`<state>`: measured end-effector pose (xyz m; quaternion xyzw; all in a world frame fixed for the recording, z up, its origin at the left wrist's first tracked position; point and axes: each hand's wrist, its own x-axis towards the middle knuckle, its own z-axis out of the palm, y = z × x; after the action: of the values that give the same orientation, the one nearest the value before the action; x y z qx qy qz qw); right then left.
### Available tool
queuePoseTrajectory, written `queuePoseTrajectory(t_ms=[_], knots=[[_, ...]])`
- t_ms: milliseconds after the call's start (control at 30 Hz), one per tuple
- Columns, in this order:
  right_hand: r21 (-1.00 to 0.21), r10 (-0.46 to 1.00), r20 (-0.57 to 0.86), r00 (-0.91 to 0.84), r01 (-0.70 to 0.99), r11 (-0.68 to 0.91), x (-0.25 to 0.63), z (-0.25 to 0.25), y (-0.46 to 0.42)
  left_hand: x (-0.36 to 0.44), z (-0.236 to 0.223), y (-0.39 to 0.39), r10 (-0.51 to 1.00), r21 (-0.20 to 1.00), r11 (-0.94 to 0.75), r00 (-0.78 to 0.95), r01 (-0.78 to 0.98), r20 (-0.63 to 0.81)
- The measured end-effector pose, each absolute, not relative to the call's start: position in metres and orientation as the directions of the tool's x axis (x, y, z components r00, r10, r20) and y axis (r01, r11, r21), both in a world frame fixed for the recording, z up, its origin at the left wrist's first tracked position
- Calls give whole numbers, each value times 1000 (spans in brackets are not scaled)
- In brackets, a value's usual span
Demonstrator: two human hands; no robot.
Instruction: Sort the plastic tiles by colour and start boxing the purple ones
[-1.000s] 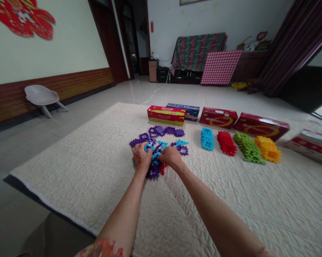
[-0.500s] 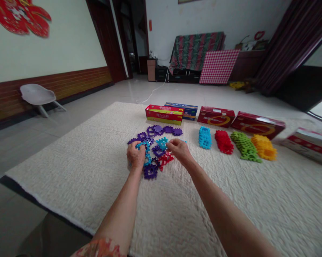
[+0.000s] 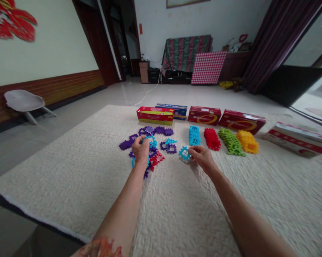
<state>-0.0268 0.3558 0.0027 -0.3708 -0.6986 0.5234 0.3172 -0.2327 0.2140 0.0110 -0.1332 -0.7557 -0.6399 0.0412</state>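
My right hand (image 3: pixel 204 159) pinches a light-blue toothed plastic building piece (image 3: pixel 184 153) with a window-like grid, held off to the right of the loose pile. At the pile, my left hand (image 3: pixel 140 149) has its thumb and fingers closed on another light-blue building piece (image 3: pixel 151 141); the hand partly covers what lies beneath. Around it are purple pieces (image 3: pixel 126 144), red pieces (image 3: pixel 156 159) and more light-blue ones. Between the hands, a purple piece (image 3: pixel 172 148) lies with a small light-blue piece (image 3: pixel 171 141) by it.
Beyond my right hand stand sorted rows: light-blue (image 3: pixel 194 135), red (image 3: pixel 212 139), green (image 3: pixel 232 142) and yellow (image 3: pixel 247 141). Behind them are a red-and-yellow box (image 3: pixel 155 116), a blue box (image 3: pixel 180 111) and dark red boxes (image 3: pixel 204 116). A cream quilted mat (image 3: pixel 96 142) lies underneath.
My right hand has moved right, away from the pile, carrying a light-blue piece. My left hand has shifted a little farther forward over the pile. The whole view has swung slightly right.
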Motion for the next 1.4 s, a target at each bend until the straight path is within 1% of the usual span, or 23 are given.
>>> queuePoseTrajectory(t_ms=[33,100,167,233,333,433,500,567,600,667,733,800,900,967,1033,1133,1267,1333,1400], knots=[[-962,858,63,-510,197,187,-24,1,358,-218,11,226,196,970,104,-961,220,197],[-951,874,85,-479,224,215,-19,-4,360,-188,10,249,307,983,85,-943,165,132],[-937,889,117,-442,248,246,-13,-8,359,-162,6,267,381,981,130,-921,142,83],[-926,909,158,-385,262,272,-8,-13,356,-142,3,279,417,969,191,-907,160,68],[-892,917,297,-266,265,366,-5,-23,349,-122,0,286,495,948,224,-864,226,89],[-835,871,438,-222,259,486,-5,-31,346,-115,5,281,579,934,170,-799,314,163],[-818,855,460,-239,262,513,-6,-33,346,-120,11,271,582,920,145,-783,364,218],[-811,851,459,-255,272,518,-6,-32,347,-134,17,255,552,896,181,-796,405,248],[-806,849,459,-261,278,522,-6,-32,346,-144,20,245,532,875,226,-807,427,257],[-785,836,479,-269,295,545,-6,-30,345,-169,23,221,474,801,366,-835,474,278],[-743,805,523,-279,314,592,-5,-28,342,-193,23,194,434,686,514,-846,514,309],[-683,749,580,-319,312,661,-4,-27,338,-210,20,169,430,574,620,-844,535,321],[-588,632,634,-445,253,768,-4,-26,334,-221,12,145,468,447,714,-842,539,267],[-541,570,627,-531,229,809,-5,-27,333,-219,5,138,498,395,737,-836,548,232],[-508,538,598,-593,239,828,-6,-28,333,-218,-1,136,516,369,732,-820,572,247],[-478,517,559,-648,257,840,-6,-29,334,-220,-3,134,521,376,712,-806,592,282],[-523,520,583,-624,202,828,-5,-28,334,-220,5,140,469,433,700,-823,568,322],[-545,523,598,-607,171,821,-4,-27,334,-210,11,151,473,490,638,-804,595,361],[-554,524,601,-603,159,817,-3,-27,334,-195,15,168,527,574,528,-772,626,357]])
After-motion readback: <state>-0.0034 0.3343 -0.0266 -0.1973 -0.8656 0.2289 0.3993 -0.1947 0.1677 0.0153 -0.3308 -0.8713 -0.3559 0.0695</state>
